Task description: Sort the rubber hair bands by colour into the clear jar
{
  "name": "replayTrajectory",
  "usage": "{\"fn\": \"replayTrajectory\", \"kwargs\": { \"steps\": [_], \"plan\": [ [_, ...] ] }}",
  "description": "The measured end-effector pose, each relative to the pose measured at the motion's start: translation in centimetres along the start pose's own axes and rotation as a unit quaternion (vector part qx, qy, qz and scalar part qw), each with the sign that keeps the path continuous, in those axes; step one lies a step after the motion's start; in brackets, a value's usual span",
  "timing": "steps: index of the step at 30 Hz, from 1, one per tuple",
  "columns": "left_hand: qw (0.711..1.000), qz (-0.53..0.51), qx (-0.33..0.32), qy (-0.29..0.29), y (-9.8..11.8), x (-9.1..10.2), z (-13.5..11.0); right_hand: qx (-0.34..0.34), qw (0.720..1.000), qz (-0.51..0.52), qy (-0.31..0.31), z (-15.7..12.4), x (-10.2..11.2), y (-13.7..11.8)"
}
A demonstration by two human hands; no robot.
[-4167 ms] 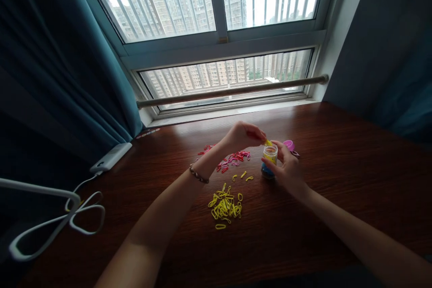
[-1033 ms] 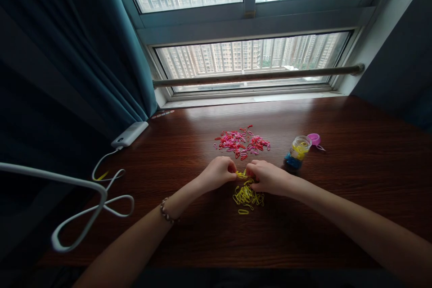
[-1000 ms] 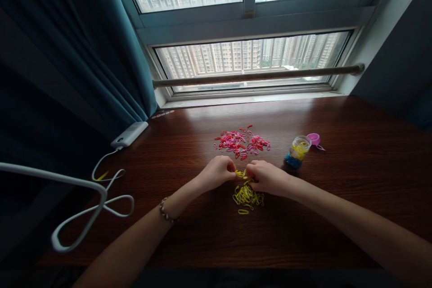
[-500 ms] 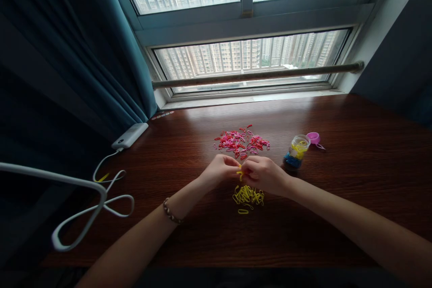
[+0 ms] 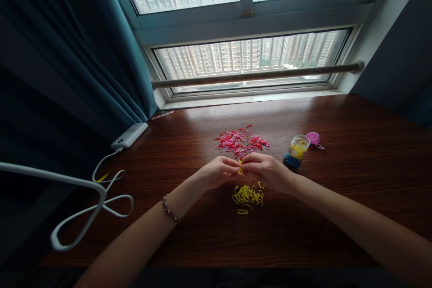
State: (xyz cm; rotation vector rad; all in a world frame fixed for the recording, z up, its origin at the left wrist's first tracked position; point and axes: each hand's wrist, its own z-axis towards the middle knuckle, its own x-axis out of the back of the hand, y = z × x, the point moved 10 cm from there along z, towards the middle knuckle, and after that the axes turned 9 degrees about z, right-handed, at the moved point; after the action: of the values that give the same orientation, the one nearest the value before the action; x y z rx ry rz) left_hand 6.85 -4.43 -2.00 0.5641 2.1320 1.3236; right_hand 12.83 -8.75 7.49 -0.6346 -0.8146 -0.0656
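Observation:
Between my two hands, small yellow rubber bands [image 5: 240, 170] are pinched and hang down a little. My left hand [image 5: 218, 172] grips them from the left with thumb and fingertips. From the other side my right hand [image 5: 265, 168] pinches the same spot, its fingertips nearly touching the left ones. Just below the hands lies a loose pile of yellow rubber bands [image 5: 248, 195], with one single band slightly apart in front. Beyond the hands spreads a pile of pink and red rubber bands [image 5: 236, 141].
Right of the hands stands a clear jar [image 5: 297, 152] holding yellow and blue bands, a pink lid [image 5: 313, 138] beside it. A white power bank [image 5: 130, 136] with a looping white cable [image 5: 101, 202] lies at the left, by the blue curtain [image 5: 114, 54]. The window is behind the table.
My right hand has turned and its fingers have straightened toward the left fingertips. A yellow band now shows at the upper right of the yellow pile.

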Motion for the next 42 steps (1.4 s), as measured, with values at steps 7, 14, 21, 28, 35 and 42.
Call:
{"fn": "replayTrajectory", "kwargs": {
  "steps": [7,14,21,28,35,42],
  "plan": [
    [0.997,0.010,-0.012,0.070,0.3,0.4,-0.2,0.003,1.000,-0.016,0.026,0.0,0.6,-0.1],
    [0.990,0.047,-0.071,0.112,1.4,0.6,-0.6,-0.017,0.996,0.049,0.073,-0.1,1.4,0.3],
    [0.971,0.147,-0.143,0.119,3.3,-0.2,-1.2,-0.071,0.987,0.048,0.137,-0.5,1.6,1.6],
    [0.974,0.037,-0.127,0.183,1.8,1.5,-1.1,-0.100,0.971,0.045,0.213,-1.1,1.9,1.3],
    [0.971,-0.117,-0.103,0.182,-0.3,1.1,-0.8,-0.086,0.972,0.013,0.216,-1.2,1.3,0.9],
    [0.980,-0.126,-0.128,0.090,0.3,-0.8,-0.7,-0.032,0.987,-0.087,0.133,-0.8,0.5,-0.5]
  ]
}}
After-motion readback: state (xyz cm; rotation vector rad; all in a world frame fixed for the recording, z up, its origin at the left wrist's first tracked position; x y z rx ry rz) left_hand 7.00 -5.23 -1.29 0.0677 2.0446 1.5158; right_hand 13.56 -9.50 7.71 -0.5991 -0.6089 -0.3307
